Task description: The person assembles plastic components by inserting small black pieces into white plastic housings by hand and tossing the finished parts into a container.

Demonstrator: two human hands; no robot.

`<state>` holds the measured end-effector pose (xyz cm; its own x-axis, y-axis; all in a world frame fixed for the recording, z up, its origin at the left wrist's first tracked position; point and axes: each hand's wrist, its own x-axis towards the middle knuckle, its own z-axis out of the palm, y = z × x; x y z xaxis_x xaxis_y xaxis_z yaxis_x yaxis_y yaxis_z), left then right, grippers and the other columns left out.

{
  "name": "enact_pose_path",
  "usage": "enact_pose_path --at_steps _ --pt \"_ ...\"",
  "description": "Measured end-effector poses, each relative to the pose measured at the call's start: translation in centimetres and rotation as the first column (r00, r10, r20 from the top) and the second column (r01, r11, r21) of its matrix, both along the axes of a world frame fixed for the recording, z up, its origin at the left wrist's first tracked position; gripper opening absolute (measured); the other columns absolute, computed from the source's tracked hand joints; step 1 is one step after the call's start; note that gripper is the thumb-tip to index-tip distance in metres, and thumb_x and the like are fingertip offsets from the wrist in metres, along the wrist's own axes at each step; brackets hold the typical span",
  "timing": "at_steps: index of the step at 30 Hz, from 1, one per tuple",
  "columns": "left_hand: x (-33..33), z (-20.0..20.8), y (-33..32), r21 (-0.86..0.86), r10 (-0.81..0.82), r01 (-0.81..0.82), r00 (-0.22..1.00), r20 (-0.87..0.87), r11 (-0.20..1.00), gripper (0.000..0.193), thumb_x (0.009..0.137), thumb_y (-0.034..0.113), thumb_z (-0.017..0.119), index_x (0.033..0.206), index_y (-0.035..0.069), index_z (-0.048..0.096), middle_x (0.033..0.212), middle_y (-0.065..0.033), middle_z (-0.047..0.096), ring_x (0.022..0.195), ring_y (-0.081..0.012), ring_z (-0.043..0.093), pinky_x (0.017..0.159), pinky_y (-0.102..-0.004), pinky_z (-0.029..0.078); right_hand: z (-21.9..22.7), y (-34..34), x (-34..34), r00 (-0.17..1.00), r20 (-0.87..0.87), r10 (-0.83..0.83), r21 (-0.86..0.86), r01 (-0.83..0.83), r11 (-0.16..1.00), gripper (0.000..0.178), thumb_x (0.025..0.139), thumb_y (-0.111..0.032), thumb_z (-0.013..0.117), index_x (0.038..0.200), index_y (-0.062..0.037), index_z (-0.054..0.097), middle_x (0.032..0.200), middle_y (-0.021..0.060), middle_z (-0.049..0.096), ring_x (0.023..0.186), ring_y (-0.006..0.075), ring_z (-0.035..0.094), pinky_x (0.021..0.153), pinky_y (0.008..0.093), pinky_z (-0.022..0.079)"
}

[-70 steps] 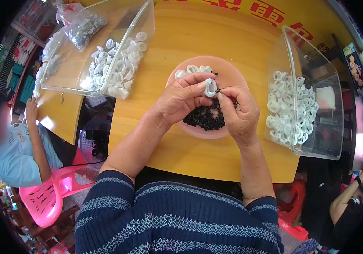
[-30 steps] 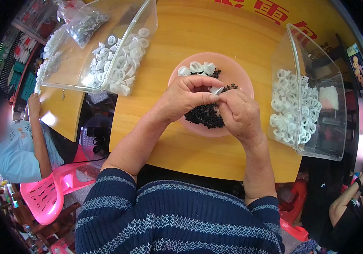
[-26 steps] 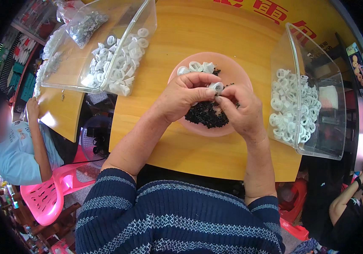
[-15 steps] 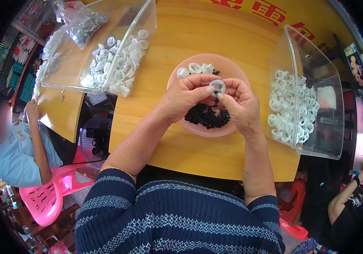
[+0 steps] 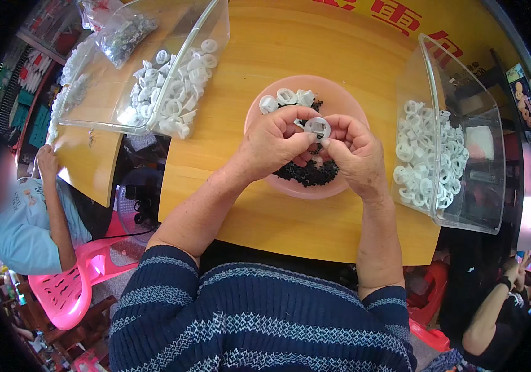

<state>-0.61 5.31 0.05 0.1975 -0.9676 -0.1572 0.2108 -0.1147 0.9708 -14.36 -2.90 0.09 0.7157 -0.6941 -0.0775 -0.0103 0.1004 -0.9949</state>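
Between both hands, above a pink bowl (image 5: 353,99), is a round white plastic part (image 5: 318,126) with a dark slot in its middle. My left hand (image 5: 276,137) pinches it from the left with thumb and fingers. My right hand (image 5: 353,149) grips its right and lower edge, the thumb just under the slot. Small black pieces (image 5: 307,174) lie heaped in the near part of the bowl, partly covered by my hands. At the bowl's far side sit a few white parts (image 5: 286,97) like the one I hold, with more black bits beside them.
A clear plastic bin (image 5: 200,28) with many white parts stands at left, a bag of small pieces (image 5: 123,40) by it. Another clear bin (image 5: 469,214) of white parts is at right. A person in light blue (image 5: 30,217) sits left; another person's arm (image 5: 491,313) shows at lower right.
The white part has turned slightly in my fingers, which stay on it. At the right edge, the other person's arm has moved.
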Motion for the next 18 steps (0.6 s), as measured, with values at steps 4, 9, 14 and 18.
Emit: enact_pose_path --at_steps 4,9,14,18 --pt "0.00 0.07 0.06 0.024 -0.005 0.005 1.000 -0.004 1.000 0.025 0.079 0.006 0.051 0.103 0.002 0.050 0.075 -0.0042 0.060 0.063 -0.0074 0.057 0.055 -0.0191 0.049 -0.09 -0.10 -0.06 1.000 0.016 0.010 0.032 -0.011 0.999 0.020 0.076 0.001 0.052 0.096 0.0023 0.052 0.073 -0.0007 0.054 0.061 0.0032 0.049 0.054 0.0157 0.042" --pt "-0.33 0.14 0.04 0.040 0.010 -0.010 1.000 0.000 0.999 0.023 0.078 0.004 0.049 0.101 0.002 0.051 0.072 -0.0038 0.059 0.061 -0.0074 0.057 0.054 -0.0193 0.048 -0.25 0.08 0.16 1.000 -0.020 -0.023 0.025 0.024 0.999 0.018 0.075 0.001 0.053 0.093 0.0016 0.053 0.070 -0.0006 0.054 0.061 0.0029 0.049 0.053 0.0154 0.041" --pt "-0.43 0.37 0.21 0.048 0.019 -0.019 1.000 -0.009 0.999 0.020 0.079 0.003 0.048 0.098 0.002 0.052 0.071 -0.0034 0.059 0.061 -0.0071 0.056 0.054 -0.0195 0.048 -0.18 0.00 0.00 0.999 -0.049 -0.016 0.004 0.017 1.000 0.018 0.076 0.001 0.051 0.093 0.0011 0.052 0.075 0.0021 0.056 0.065 0.0050 0.052 0.055 0.0163 0.043" --pt "-0.41 0.26 0.11 0.038 0.006 -0.004 0.999 -0.046 0.999 0.019 0.079 0.003 0.047 0.097 0.002 0.053 0.071 -0.0033 0.059 0.060 -0.0066 0.056 0.053 -0.0198 0.048 -0.16 -0.05 -0.14 0.998 -0.055 0.007 0.000 -0.007 1.000 0.019 0.077 0.000 0.050 0.096 0.0007 0.050 0.080 0.0042 0.058 0.068 0.0060 0.055 0.055 0.0161 0.044"
